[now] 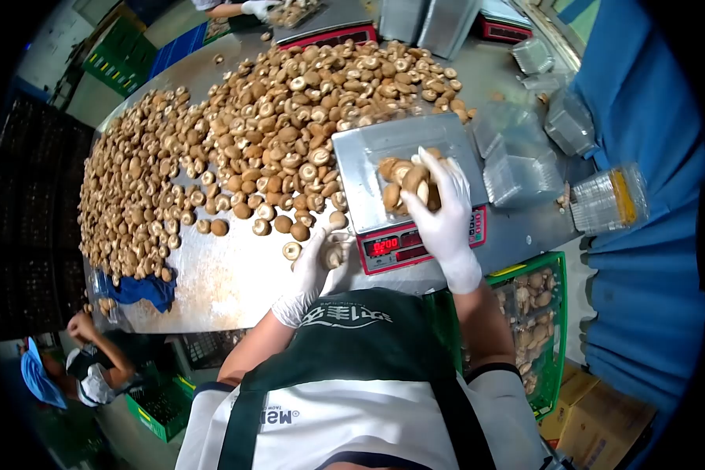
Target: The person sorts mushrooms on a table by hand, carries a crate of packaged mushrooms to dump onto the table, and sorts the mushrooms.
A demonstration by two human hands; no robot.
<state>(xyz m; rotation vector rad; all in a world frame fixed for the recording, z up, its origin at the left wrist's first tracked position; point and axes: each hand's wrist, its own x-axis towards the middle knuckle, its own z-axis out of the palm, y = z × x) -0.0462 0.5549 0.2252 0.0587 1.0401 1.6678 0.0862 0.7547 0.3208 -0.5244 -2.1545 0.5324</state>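
Observation:
My right hand point(446, 211), in a white glove, is over the metal plate of a red digital scale point(362, 168). Its fingers and thumb close round a brown shiitake mushroom point(417, 182), above more mushrooms point(392, 196) on the plate; a clear tray under them is hard to make out. Red digits glow on the scale's display point(385, 244). My left hand point(312, 270), also gloved, is at the table's near side beside the scale, its fingers curled round another shiitake mushroom point(334, 255). A large heap of shiitake mushrooms point(266, 117) lies beyond it.
Clear plastic boxes point(521, 168) stack right of the scale. A green crate point(558, 337) of packed mushrooms stands below the table edge at right. A blue cloth point(153, 291) lies at left. Co-workers point(94, 368) are at lower left and far side. A blue curtain point(642, 235) hangs at right.

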